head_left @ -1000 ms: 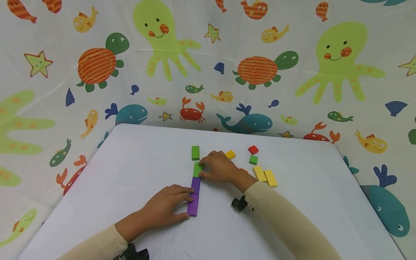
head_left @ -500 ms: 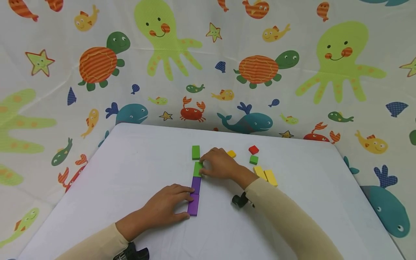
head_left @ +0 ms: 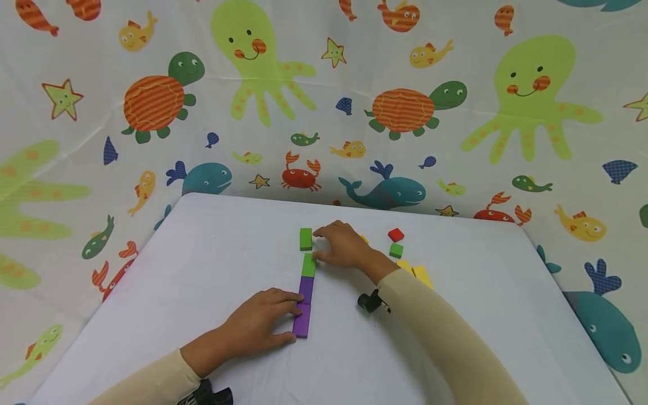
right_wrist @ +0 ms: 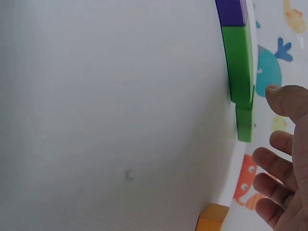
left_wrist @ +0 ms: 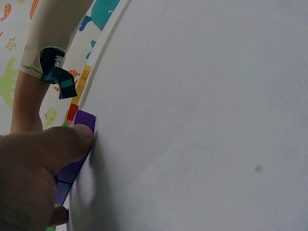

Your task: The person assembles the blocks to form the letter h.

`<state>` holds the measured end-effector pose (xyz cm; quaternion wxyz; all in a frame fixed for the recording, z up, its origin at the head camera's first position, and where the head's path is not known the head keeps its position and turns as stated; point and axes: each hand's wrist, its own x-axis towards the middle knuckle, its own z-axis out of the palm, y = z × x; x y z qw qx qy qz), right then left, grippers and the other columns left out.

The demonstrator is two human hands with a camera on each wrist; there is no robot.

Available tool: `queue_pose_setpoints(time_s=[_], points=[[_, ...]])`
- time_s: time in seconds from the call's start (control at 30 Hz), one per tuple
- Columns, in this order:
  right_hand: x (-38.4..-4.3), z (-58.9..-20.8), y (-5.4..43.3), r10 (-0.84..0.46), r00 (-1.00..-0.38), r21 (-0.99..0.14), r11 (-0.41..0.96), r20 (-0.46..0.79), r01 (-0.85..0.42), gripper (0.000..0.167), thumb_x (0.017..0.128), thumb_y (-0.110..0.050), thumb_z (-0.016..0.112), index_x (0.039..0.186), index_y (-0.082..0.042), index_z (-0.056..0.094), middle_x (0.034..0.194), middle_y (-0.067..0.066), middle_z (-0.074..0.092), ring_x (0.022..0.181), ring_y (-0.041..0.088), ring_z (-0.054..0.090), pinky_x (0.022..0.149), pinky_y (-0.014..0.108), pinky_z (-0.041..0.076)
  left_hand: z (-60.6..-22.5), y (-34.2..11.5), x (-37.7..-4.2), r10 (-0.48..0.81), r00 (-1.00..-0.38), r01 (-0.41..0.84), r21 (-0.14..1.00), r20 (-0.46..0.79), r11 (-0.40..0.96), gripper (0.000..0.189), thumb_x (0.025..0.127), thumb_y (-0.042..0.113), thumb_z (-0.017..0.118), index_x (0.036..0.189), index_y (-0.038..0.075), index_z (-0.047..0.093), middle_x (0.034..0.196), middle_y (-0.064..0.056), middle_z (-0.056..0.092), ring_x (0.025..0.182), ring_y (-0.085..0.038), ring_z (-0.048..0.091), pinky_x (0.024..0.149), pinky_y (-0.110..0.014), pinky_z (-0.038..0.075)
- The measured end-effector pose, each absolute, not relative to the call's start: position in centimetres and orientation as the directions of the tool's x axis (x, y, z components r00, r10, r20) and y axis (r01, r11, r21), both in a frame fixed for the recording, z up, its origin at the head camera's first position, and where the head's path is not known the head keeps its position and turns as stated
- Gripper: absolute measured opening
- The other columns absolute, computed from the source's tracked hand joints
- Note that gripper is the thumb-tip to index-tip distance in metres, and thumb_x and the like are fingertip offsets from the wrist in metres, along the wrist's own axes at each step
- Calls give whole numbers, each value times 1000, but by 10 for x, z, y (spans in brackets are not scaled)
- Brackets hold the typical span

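Observation:
Two purple blocks, the nearer one [head_left: 302,323] and the farther one [head_left: 306,288], lie end to end on the white table. A green block [head_left: 308,266] continues the row, and past a small gap lies another green block [head_left: 306,239]. My left hand [head_left: 253,323] rests fingertips and thumb along the left side of the purple blocks; the left wrist view has its thumb [left_wrist: 83,139] against a purple block [left_wrist: 85,118]. My right hand [head_left: 340,244] hovers just right of the green blocks, fingers loosely bent, with nothing in them in the right wrist view.
Behind my right hand lie a red block [head_left: 396,234], a small green block [head_left: 396,250] and yellow blocks [head_left: 421,275]; my forearm partly covers some. A patterned curtain [head_left: 324,101] hangs beyond the table's far edge [head_left: 253,198].
My right hand has slid away from me, off the nearer green block toward the farther one. The left hand and the row of blocks stay where they were.

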<state>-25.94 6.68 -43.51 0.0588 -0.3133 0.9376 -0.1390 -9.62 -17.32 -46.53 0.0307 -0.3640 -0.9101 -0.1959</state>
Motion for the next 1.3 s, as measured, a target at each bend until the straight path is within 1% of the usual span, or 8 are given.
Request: queue_pose_setpoints(time_s=[0.23,0.5,0.63,0.87,1.07,1.2,1.3], points=[[-270,-436,64,-571,-820,-336,779,-33,-529,59,93,-45,74,144,-19,59,143,0,59,136,23,45,114,43,40,-463,-170,-97,635,-761,635,357,134,685,39,84,42,83,118,24,73,140,7,60,129,-17,54,105,-43,48],[-281,-439,60,-565,-824,-358,778,-40,-516,60,94,-44,74,145,-19,58,144,-1,58,137,22,44,115,41,38,-464,-169,-97,640,-749,655,334,170,678,39,83,38,85,117,23,73,139,6,61,128,-18,55,104,-44,49],[-285,-440,58,-575,-817,-371,769,-45,-521,60,93,-42,75,145,-19,58,143,-2,59,136,22,44,116,40,37,-463,-168,-97,640,-753,649,336,156,682,39,84,39,84,117,22,73,140,6,60,128,-19,55,104,-45,48],[-289,-443,56,-592,-803,-383,758,-66,-528,56,93,-40,76,143,-20,62,139,-3,62,134,22,46,114,40,39,-462,-166,-98,642,-752,648,339,148,682,38,85,39,84,118,22,73,140,6,60,128,-18,55,104,-44,48],[-292,-445,57,-593,-801,-375,763,-83,-527,51,94,-40,74,140,-20,63,142,-2,60,138,22,44,115,42,38,-461,-164,-99,643,-753,648,333,141,685,39,85,40,83,118,22,73,140,6,60,129,-18,54,105,-44,48],[-293,-446,57,-597,-799,-363,761,-70,-538,47,94,-39,74,136,-20,65,141,0,59,139,24,44,115,43,38,-461,-162,-99,642,-756,643,335,130,689,39,86,40,83,119,22,73,140,6,60,129,-18,54,105,-45,47],[-295,-445,58,-594,-804,-346,761,-32,-548,45,92,-40,77,132,-22,68,137,-1,62,135,24,46,114,43,39,-461,-161,-100,640,-757,641,333,130,691,39,85,40,83,118,22,73,140,6,60,129,-18,54,105,-45,48]])
